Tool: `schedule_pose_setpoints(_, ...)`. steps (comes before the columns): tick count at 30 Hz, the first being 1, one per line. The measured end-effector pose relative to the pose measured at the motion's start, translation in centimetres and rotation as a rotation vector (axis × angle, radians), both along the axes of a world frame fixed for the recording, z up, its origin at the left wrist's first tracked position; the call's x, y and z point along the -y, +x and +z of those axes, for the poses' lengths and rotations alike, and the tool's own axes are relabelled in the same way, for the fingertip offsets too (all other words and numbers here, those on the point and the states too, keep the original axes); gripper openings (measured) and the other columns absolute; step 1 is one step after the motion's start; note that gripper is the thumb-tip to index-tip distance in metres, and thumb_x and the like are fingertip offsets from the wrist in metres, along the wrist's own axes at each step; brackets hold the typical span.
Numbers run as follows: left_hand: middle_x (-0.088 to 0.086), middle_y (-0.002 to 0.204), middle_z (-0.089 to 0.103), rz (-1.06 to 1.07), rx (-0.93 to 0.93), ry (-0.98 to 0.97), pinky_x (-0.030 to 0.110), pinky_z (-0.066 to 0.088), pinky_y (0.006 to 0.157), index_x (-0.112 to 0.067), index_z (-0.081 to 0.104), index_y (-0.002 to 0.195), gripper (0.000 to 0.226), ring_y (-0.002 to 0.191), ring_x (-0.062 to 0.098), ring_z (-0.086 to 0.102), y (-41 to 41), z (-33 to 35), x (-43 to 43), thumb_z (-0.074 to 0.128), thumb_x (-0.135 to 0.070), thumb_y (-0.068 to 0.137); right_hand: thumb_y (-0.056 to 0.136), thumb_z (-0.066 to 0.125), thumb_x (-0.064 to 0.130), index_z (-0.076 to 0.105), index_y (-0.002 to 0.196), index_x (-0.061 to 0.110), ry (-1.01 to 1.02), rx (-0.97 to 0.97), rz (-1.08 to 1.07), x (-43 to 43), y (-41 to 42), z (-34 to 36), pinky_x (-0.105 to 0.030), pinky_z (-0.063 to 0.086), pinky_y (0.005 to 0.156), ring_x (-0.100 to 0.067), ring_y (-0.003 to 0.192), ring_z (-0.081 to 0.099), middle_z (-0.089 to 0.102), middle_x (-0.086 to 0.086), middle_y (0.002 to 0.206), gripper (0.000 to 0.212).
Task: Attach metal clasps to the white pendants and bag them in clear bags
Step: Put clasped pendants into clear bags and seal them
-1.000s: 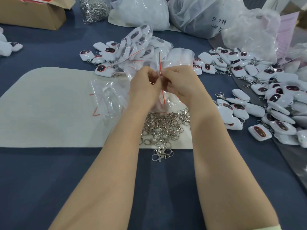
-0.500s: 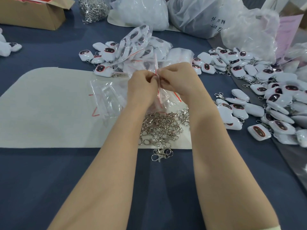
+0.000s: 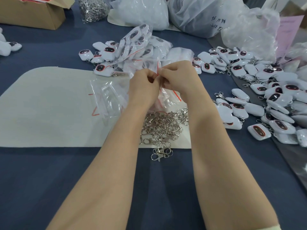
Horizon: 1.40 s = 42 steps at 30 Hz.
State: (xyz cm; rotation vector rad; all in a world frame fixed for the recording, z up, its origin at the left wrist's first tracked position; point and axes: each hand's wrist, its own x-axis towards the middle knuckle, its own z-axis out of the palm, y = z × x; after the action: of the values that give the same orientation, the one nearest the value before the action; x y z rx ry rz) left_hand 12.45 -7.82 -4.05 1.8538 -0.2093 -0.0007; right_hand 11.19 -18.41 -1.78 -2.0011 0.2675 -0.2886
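Observation:
My left hand [image 3: 144, 85] and my right hand [image 3: 178, 77] meet above the table's middle, both pinching the red-striped top edge of a small clear bag [image 3: 157, 70]. What the bag holds is hidden behind my fingers. Below my wrists lies a heap of metal clasps [image 3: 163, 126] on a cream mat [image 3: 41, 110]. Loose clear bags [image 3: 109, 100] lie on the mat left of my hands. Bagged pendants [image 3: 139, 47] pile up behind my hands. White pendants [image 3: 274, 107] with dark red-rimmed ovals spread over the right side.
A cardboard box [image 3: 33, 14] stands at the back left, with a bag of more clasps [image 3: 93, 7] beside it. Large white plastic sacks [image 3: 199, 15] line the back. A few pendants [image 3: 10, 46] lie at the far left edge. The table has a dark blue cloth [image 3: 33, 180].
Both hands, holding the small bag, have shifted slightly up and away from me; the bag's red strip now stands a little higher between my fingertips.

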Motion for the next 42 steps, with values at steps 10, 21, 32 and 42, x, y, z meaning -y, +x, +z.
schedule_pose_setpoints(10,0.003,0.078,0.062,-0.030,-0.013,-0.077,0.036,0.049,0.082,-0.023,0.055,0.071,0.021,0.076,0.017,0.055,0.0,0.0,0.0,0.064,-0.018,0.089,0.077,0.051,0.005,0.052,0.031,0.019,-0.021,-0.012,-0.054,-0.1,0.0,-0.1,-0.035,0.044,0.064,-0.018,0.051,0.043,0.041,0.009,0.033,0.048)
schedule_pose_setpoints(21,-0.008,0.076,0.057,0.063,0.094,0.005,0.033,0.047,0.080,-0.016,0.056,0.082,0.009,0.079,0.016,0.055,-0.5,0.4,0.2,0.058,-0.019,0.090,0.079,0.052,0.002,0.056,0.046,0.012,-0.066,-0.005,-0.125,-0.4,0.2,0.1,-0.052,0.056,0.079,-0.027,0.060,0.055,0.055,-0.008,0.049,0.034)
schedule_pose_setpoints(32,0.007,0.088,0.064,0.070,0.140,0.114,0.040,0.049,0.080,-0.012,0.050,0.087,0.007,0.086,0.028,0.062,-1.0,0.7,-0.2,0.054,-0.018,0.089,0.084,0.052,0.006,0.068,0.087,-0.002,-0.341,0.004,-0.124,-1.8,-1.0,1.6,-0.040,0.054,0.081,-0.030,0.086,0.066,0.069,-0.013,0.080,0.018)
schedule_pose_setpoints(42,-0.010,0.069,0.044,0.243,0.307,0.076,0.026,0.035,0.056,-0.013,0.042,0.089,0.007,0.059,0.009,0.043,-0.7,0.5,-0.9,0.049,-0.011,0.088,0.089,0.048,0.015,0.055,0.093,0.014,-0.366,-0.046,-0.335,0.7,-1.6,0.9,-0.039,0.052,0.083,-0.033,0.090,0.064,0.068,-0.014,0.097,0.008)
